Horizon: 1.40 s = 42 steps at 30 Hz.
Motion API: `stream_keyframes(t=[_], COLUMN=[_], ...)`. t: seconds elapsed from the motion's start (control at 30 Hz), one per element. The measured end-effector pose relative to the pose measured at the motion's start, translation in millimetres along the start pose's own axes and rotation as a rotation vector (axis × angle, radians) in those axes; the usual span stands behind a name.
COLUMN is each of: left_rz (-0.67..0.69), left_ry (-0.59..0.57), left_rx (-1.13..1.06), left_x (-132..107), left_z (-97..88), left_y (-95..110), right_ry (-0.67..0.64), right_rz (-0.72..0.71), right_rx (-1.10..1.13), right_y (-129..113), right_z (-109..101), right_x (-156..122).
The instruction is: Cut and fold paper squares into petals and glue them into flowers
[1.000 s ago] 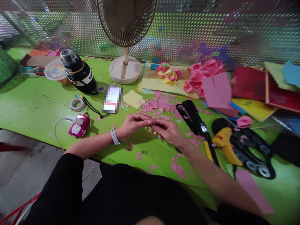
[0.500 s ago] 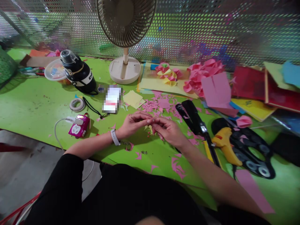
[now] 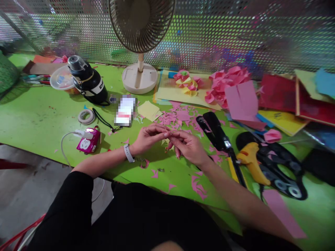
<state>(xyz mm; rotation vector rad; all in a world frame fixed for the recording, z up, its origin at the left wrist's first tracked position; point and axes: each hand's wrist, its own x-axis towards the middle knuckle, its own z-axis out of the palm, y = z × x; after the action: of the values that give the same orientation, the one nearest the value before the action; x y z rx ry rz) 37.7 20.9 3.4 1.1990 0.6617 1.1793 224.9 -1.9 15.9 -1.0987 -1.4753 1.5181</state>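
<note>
Above the green table [image 3: 110, 167], my left hand [image 3: 151, 137] and my right hand [image 3: 186, 143] meet at their fingertips. Thumb and forefinger of each are pinched together, and anything between them is too small to make out. Beneath the fingers, small yellowish scraps [image 3: 165, 142] lie on the table. Just beyond the hands spread many pink paper scraps [image 3: 172, 116] and a stack of pale yellow paper squares [image 3: 149, 110]. Close to my right forearm is a long black tool with two arms [image 3: 218, 129], like a hair straightener.
A fan [image 3: 140, 82] stands at the back, with a black bottle [image 3: 90, 82] to its left. A phone [image 3: 126, 109], tape roll [image 3: 86, 116] and magenta plug adapter [image 3: 88, 140] lie left. Pink paper flowers [image 3: 230, 80] and a yellow glue gun [image 3: 251, 162] are on the right.
The fingers of my right hand have shifted slightly, its lower fingers dropping a little. Both hands stay together in the same place, and the table things have not moved.
</note>
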Motion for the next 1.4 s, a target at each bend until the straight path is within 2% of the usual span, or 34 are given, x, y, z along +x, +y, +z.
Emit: stream_keyframes(t=[0.23, 0.37, 0.53, 0.73, 1.07, 1.27, 1.4], left_rz=[-0.013, -0.035, -0.027, -0.051, -0.036, -0.058, -0.102], left_ry=[-0.014, 0.027, 0.027, 0.021, 0.041, 0.106, 0.107], left_rx=[-0.012, -0.041, -0.065, -0.019, 0.012, -0.080, -0.161], left_x=[-1.1, -1.3, -0.9, -0.8, -1.2, 12.0, 20.2], left_z=[0.4, 1.4, 2.1, 0.6, 3.4, -8.1, -16.8], left_y=[1.5, 2.5, 1.9, 2.0, 4.6, 10.2, 13.7], right_ry=[-0.073, -0.033, -0.029, -0.044, 0.031, 0.048, 0.113], right_rz=[0.037, -0.001, 0.028, 0.031, 0.042, 0.039, -0.005], right_rx=[0.007, 0.001, 0.005, -0.004, 0.022, -0.063, -0.134], right_y=[1.2, 1.3, 1.5, 3.4, -6.1, -1.4, 0.8], right_z=[0.7, 3.1, 2.8, 2.0, 8.0, 2.2, -8.9], right_x=[-0.3, -2.1, -2.2, -1.4, -3.5, -3.0, -1.3])
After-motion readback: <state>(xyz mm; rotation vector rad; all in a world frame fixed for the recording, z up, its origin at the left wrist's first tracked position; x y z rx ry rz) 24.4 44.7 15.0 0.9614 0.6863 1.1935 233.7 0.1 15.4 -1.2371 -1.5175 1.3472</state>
